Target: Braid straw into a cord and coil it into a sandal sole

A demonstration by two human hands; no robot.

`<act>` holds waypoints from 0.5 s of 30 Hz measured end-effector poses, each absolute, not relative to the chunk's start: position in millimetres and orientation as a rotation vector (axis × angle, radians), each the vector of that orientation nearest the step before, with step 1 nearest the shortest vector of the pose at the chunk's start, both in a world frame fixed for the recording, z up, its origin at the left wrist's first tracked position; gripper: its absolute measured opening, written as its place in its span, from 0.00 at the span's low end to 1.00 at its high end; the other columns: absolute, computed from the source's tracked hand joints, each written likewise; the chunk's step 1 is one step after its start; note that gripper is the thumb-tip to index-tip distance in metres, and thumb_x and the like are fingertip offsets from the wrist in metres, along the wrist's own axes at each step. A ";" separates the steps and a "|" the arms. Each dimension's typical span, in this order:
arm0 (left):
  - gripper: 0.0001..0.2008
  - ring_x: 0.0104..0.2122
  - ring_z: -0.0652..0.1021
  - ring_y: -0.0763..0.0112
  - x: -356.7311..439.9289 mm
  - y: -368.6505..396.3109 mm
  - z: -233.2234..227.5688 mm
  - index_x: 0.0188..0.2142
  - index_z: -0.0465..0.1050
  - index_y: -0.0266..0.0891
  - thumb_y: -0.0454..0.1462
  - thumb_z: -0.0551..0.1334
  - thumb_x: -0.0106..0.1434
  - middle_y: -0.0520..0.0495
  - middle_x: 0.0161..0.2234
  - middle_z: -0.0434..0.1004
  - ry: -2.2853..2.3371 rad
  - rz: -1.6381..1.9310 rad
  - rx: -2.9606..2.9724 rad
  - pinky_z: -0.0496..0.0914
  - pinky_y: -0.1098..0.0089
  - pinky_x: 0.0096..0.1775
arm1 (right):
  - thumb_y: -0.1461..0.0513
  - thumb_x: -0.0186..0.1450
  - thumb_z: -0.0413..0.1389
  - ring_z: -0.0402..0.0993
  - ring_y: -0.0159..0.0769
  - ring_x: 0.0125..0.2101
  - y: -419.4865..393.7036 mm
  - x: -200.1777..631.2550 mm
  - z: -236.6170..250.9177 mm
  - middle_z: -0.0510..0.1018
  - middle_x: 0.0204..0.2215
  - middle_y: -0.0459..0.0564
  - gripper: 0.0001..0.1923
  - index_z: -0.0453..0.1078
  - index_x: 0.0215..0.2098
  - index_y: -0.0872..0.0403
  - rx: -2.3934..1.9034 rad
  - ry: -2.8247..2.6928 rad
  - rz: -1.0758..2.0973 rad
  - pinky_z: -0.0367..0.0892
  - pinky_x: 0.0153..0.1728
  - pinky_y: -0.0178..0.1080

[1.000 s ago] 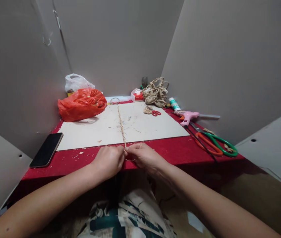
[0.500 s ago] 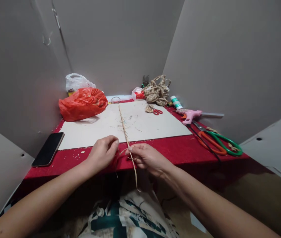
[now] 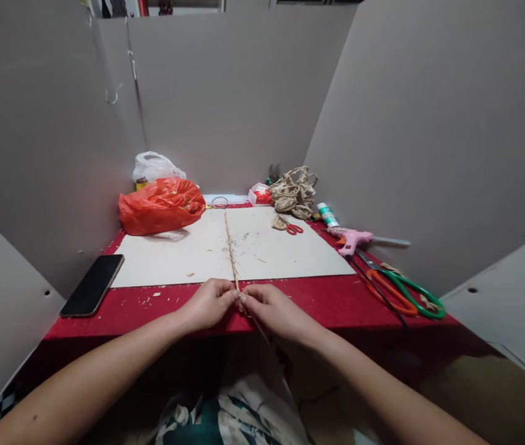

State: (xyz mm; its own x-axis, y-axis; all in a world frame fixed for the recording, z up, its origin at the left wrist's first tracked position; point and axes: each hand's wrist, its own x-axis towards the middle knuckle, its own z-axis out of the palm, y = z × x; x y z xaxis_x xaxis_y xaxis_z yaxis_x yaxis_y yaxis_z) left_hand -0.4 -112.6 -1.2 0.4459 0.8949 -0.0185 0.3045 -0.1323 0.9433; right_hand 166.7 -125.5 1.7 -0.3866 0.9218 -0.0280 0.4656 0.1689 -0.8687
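Observation:
A thin braided straw cord (image 3: 231, 247) runs from the far part of the white board (image 3: 188, 254) straight toward me, with short ends sticking out along it. At its near end, by the front edge of the red cloth, both hands pinch it close together. My left hand (image 3: 212, 301) grips the cord between thumb and forefinger from the left. My right hand (image 3: 269, 309) pinches it from the right, the thumb tips nearly touching. Loose strands hang below the fingers, mostly hidden by my hands.
A phone (image 3: 93, 286) lies at left, near a red plastic bag (image 3: 162, 207). Coiled rope (image 3: 292, 191) and small red scissors (image 3: 294, 228) are at the back. On the right rest a pink glue gun (image 3: 352, 240) and large orange-and-green-handled shears (image 3: 405, 295). Grey panels surround the table.
My left hand has moved right to meet my right hand at the cord's near end and now pinches there. The view has tilted up slightly.

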 end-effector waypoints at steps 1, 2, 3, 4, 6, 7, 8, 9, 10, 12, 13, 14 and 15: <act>0.12 0.18 0.65 0.78 0.0 -111.8 -1.2 0.25 0.69 0.36 0.40 0.55 0.60 0.54 0.18 0.68 1.084 0.686 1.591 0.62 0.74 0.26 | 0.61 0.65 0.48 0.64 0.30 0.24 -127.1 165.7 2.6 0.72 0.22 0.46 0.13 0.67 0.25 0.55 -1.352 -2.034 0.973 0.55 0.26 0.33; 0.11 0.14 0.60 0.79 1.0 -111.2 -0.9 0.25 0.68 0.37 0.41 0.56 0.60 0.57 0.14 0.62 1.119 0.644 1.502 0.57 0.75 0.21 | 0.61 0.65 0.47 0.67 0.32 0.26 -129.3 165.1 3.8 0.75 0.25 0.48 0.13 0.69 0.27 0.55 -1.405 -2.119 0.814 0.56 0.28 0.34; 0.11 0.11 0.55 0.80 2.3 -110.8 -0.4 0.25 0.67 0.37 0.41 0.56 0.59 0.60 0.12 0.57 1.149 0.608 1.423 0.52 0.75 0.18 | 0.62 0.66 0.47 0.69 0.34 0.28 -131.9 164.9 5.2 0.77 0.27 0.50 0.13 0.71 0.29 0.54 -1.459 -2.184 0.671 0.55 0.28 0.34; 0.10 0.10 0.52 0.81 4.0 -110.7 0.4 0.25 0.67 0.38 0.41 0.56 0.59 0.61 0.10 0.53 1.172 0.585 1.365 0.48 0.75 0.16 | 0.61 0.67 0.47 0.71 0.35 0.29 -134.8 165.5 6.9 0.78 0.29 0.51 0.13 0.72 0.32 0.54 -1.511 -2.237 0.553 0.55 0.28 0.35; 0.09 0.09 0.50 0.81 7.5 -111.7 2.7 0.24 0.66 0.38 0.39 0.56 0.59 0.62 0.09 0.51 1.187 0.597 1.321 0.44 0.74 0.15 | 0.60 0.68 0.46 0.73 0.37 0.29 -140.4 168.9 11.3 0.80 0.30 0.52 0.14 0.73 0.33 0.52 -1.595 -2.312 0.394 0.53 0.27 0.35; 0.09 0.09 0.50 0.81 9.2 -112.7 3.9 0.23 0.67 0.38 0.38 0.56 0.58 0.61 0.09 0.52 1.193 0.616 1.318 0.44 0.74 0.14 | 0.59 0.68 0.46 0.73 0.37 0.29 -143.0 171.3 13.7 0.80 0.30 0.53 0.15 0.73 0.33 0.52 -1.630 -2.330 0.346 0.53 0.27 0.35; 0.09 0.09 0.51 0.82 10.8 -113.8 5.0 0.22 0.67 0.37 0.37 0.56 0.58 0.61 0.09 0.52 1.202 0.631 1.319 0.43 0.75 0.14 | 0.58 0.69 0.45 0.74 0.38 0.29 -145.3 173.7 16.0 0.80 0.29 0.53 0.15 0.73 0.32 0.52 -1.663 -2.333 0.317 0.52 0.26 0.35; 0.09 0.09 0.51 0.82 12.3 -115.2 6.0 0.22 0.67 0.37 0.36 0.56 0.57 0.61 0.09 0.52 1.209 0.642 1.323 0.44 0.75 0.14 | 0.57 0.69 0.45 0.74 0.38 0.28 -147.5 175.7 18.1 0.80 0.28 0.53 0.16 0.72 0.31 0.52 -1.688 -2.325 0.311 0.52 0.26 0.35; 0.09 0.09 0.52 0.82 13.8 -116.5 6.7 0.21 0.67 0.37 0.36 0.56 0.57 0.61 0.09 0.53 1.211 0.653 1.323 0.44 0.75 0.14 | 0.57 0.69 0.45 0.74 0.37 0.28 -149.6 176.8 19.5 0.80 0.28 0.53 0.16 0.72 0.31 0.52 -1.696 -2.311 0.329 0.52 0.25 0.35; 0.09 0.09 0.52 0.83 16.9 -119.3 7.3 0.20 0.67 0.36 0.35 0.57 0.56 0.60 0.09 0.54 1.185 0.687 1.293 0.44 0.76 0.14 | 0.58 0.69 0.45 0.74 0.37 0.28 -154.2 175.1 19.6 0.80 0.29 0.52 0.16 0.72 0.32 0.53 -1.659 -2.292 0.397 0.54 0.26 0.35; 0.10 0.09 0.53 0.83 18.5 -120.7 7.1 0.20 0.66 0.36 0.35 0.57 0.56 0.60 0.09 0.55 1.161 0.710 1.260 0.45 0.76 0.14 | 0.59 0.69 0.44 0.74 0.37 0.28 -156.8 172.3 18.0 0.80 0.29 0.52 0.15 0.72 0.34 0.53 -1.638 -2.292 0.417 0.54 0.26 0.35; 0.11 0.09 0.53 0.83 20.0 -122.1 6.5 0.19 0.65 0.37 0.35 0.56 0.57 0.60 0.09 0.55 1.135 0.727 1.223 0.45 0.76 0.14 | 0.60 0.69 0.44 0.74 0.37 0.28 -159.6 168.5 15.3 0.80 0.30 0.53 0.15 0.72 0.36 0.53 -1.625 -2.302 0.415 0.55 0.27 0.35; 0.12 0.08 0.52 0.83 21.4 -123.4 5.5 0.19 0.63 0.38 0.36 0.55 0.58 0.60 0.08 0.54 1.109 0.741 1.184 0.45 0.75 0.14 | 0.60 0.69 0.44 0.75 0.38 0.28 -162.6 164.3 11.8 0.80 0.29 0.53 0.14 0.72 0.38 0.53 -1.634 -2.315 0.382 0.54 0.26 0.35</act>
State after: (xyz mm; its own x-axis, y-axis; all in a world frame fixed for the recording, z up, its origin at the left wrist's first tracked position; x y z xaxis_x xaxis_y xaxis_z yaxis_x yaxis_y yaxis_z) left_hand 21.4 -123.4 5.5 0.3224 0.9062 -0.2736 0.0941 0.2570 0.9618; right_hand 164.3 -162.6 11.8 -0.3204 0.9443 0.0756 0.8698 0.3249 -0.3713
